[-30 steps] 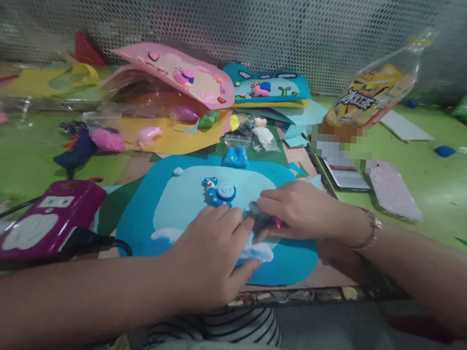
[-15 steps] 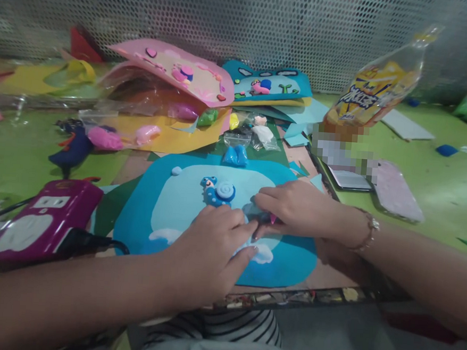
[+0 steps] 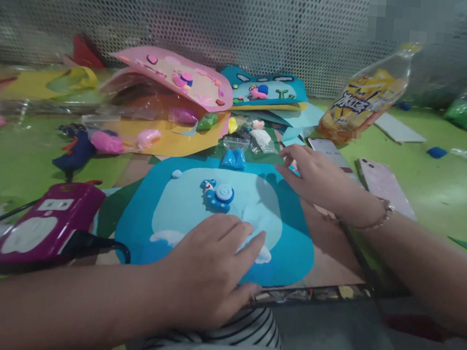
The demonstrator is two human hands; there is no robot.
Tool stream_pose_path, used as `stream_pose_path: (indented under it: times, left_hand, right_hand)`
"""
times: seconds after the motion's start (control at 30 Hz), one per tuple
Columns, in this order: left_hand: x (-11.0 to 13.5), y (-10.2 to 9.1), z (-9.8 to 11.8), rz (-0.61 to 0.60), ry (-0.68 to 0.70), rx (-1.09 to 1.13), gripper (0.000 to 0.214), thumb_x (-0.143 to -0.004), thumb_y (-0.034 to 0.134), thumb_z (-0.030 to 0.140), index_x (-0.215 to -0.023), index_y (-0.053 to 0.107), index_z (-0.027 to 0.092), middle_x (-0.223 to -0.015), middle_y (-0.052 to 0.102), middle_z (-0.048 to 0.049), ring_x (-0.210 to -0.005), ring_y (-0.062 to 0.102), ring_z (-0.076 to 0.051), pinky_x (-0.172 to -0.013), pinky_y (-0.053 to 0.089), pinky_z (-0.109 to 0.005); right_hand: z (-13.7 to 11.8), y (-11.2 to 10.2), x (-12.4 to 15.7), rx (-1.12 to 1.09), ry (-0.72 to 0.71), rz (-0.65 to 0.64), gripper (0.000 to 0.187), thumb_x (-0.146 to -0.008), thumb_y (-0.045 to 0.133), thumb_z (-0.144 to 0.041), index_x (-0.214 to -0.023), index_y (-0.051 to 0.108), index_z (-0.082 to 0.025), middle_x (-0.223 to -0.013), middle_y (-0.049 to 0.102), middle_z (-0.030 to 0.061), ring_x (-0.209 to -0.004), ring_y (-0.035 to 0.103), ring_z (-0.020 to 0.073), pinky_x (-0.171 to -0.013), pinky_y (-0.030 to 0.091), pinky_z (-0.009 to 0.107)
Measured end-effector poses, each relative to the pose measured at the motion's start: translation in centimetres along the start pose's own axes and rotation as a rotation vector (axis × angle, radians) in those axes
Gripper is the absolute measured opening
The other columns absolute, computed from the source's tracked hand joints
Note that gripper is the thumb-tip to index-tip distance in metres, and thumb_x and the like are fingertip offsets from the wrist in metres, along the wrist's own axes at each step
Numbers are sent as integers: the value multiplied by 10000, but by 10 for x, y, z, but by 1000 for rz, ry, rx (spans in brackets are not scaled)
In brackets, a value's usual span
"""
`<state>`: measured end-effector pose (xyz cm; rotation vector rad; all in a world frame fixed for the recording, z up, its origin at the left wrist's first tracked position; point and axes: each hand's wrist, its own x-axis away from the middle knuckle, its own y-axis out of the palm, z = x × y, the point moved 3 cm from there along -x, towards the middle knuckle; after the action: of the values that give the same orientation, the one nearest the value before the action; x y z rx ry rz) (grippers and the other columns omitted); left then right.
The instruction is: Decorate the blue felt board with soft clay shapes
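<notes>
Green tabletop (image 3: 449,185) fronts far grey perforated screen (image 3: 243,32); half-open left hand (image 3: 217,267) overlaps rounded blue paper (image 3: 141,206); right hand (image 3: 319,175) curls, hold unclear.

Decorated sheets (image 3: 141,206) numbered three, phones (image 3: 388,188) two. There was one blue snail (image 3: 222,194), one yellow-labelled bottle (image 3: 361,101) and one socket block (image 3: 60,227).

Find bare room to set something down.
Bare green tabletop shows right of the rectangular pink phone, before the small blue lump, and left of the dark blue object behind the boxy magenta socket block. Crowded: bagged coloured lumps behind the rounded blue sheet.
</notes>
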<state>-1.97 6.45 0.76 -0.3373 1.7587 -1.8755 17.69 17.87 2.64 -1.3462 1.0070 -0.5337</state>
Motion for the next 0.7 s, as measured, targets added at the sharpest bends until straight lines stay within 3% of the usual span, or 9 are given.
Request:
stream_pose_path:
  times: [0.1,0.2,0.43,0.7]
  left_hand:
    - [5,4,3,-81,14,50,617,-901,404,510,-1402,375,150,-1463,341,-125,-1331,282,-340,-1065,245,-488]
    - [7,9,3,-178,-6,80,639,-909,381,532,-1441,302,186,-1530,215,-72,-1402,147,-319,-1107,186,-482]
    - [5,9,3,-219,-45,115,645,-902,387,547,-1441,305,203,-1531,198,-63,-1410,133,-307,-1120,173,-488]
    - [6,0,4,-190,46,121,580,-936,356,475,-1434,309,182,-1509,253,-112,-1390,200,-323,-1087,224,-554]
  right_hand:
    - [10,8,-2,30,117,-83,298,-907,419,-338,-1086,520,-123,-1062,599,169,-948,577,279,-799,438,380]
    - [14,13,-4,-33,178,-175,329,-892,431,-389,-1072,537,-135,-1055,603,155,-981,576,281,-832,447,384]
    - [14,12,-8,-140,284,-350,366,-829,508,-405,-1079,560,-143,-1046,625,139,-896,593,262,-739,440,331]
    - [24,8,-13,-124,121,-234,133,-818,503,-297,-805,576,-186,-841,636,58,-766,572,206,-637,399,281]
